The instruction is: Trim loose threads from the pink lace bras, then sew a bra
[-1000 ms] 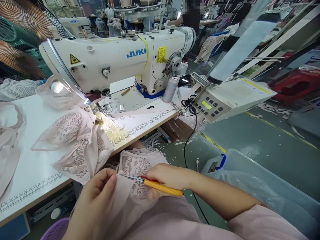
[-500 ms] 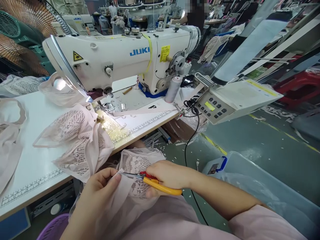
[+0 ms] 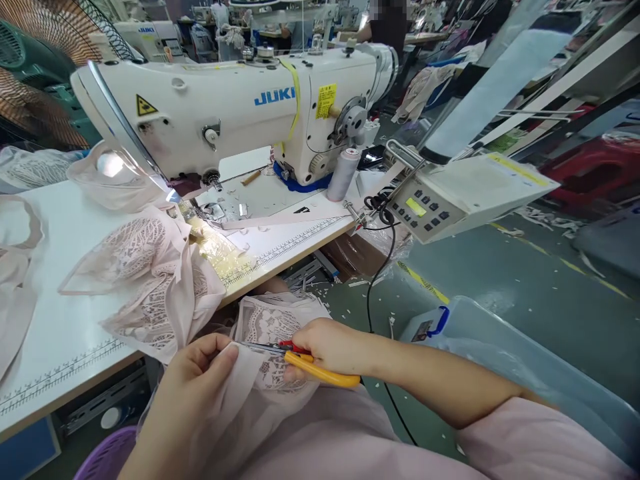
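The left hand (image 3: 197,370) has its thumb and forefinger pressed together on the edge of a pale pink garment of sheer cloth and lace (image 3: 275,323); the other fingers curl in behind. The right hand (image 3: 325,347) is closed round the handles of a pair of scissors with one orange and one red handle and slim steel blades (image 3: 323,373). The blades look nearly together and point at the left fingertips; whether any cloth or thread lies between them is too small to tell.

The garment lies over the lap, just below the front edge of the white worktop with a printed ruler border (image 3: 70,325). More pale pink lace garments (image 3: 167,287) lie bunched on it, reaching over that front edge, left of the white sewing machine with blue lettering (image 3: 235,107).

Good work here, I judge, depends on the pinch: it should keep the edge taut and flat, with the fingertips clear of the blade points. Short strokes with the tips alone should suit such thin cloth. The lace sits right under the blades, so it is best folded away, lest the lower blade snag it.
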The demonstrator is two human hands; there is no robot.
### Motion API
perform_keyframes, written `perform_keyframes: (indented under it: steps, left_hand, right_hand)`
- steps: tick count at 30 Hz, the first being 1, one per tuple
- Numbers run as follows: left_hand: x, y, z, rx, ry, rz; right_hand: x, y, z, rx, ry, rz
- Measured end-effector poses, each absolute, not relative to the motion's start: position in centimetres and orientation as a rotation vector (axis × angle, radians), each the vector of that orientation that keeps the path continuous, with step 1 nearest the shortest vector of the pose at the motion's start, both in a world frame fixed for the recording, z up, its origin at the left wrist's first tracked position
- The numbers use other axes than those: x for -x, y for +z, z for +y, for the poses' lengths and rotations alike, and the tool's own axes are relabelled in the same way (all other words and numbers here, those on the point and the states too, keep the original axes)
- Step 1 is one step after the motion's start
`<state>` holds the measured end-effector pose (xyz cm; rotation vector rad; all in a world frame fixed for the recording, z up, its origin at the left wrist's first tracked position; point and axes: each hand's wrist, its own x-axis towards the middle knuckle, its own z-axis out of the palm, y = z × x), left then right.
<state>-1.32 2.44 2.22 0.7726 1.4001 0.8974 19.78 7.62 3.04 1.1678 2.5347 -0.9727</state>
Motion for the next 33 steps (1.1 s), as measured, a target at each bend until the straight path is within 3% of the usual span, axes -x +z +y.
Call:
perform_keyframes:
  steps: [7,15,33]
  left_hand:
    - [1.9,2.5,2.2,-0.773,0.915,1.398]
    - [2.0,2.8,2.2,-0.886,0.905,1.409]
    - [2.5,3.8,2.9,-1.481,0.803,1.441]
  right_hand:
    - [-20.4,2.5,8.2,-1.275,-1.138,2.771]
    - [-17.2,1.9,7.2,-1.278,-1.81,2.9]
    - [-14.8,1.8,6.2,-1.4,-1.999,2.682]
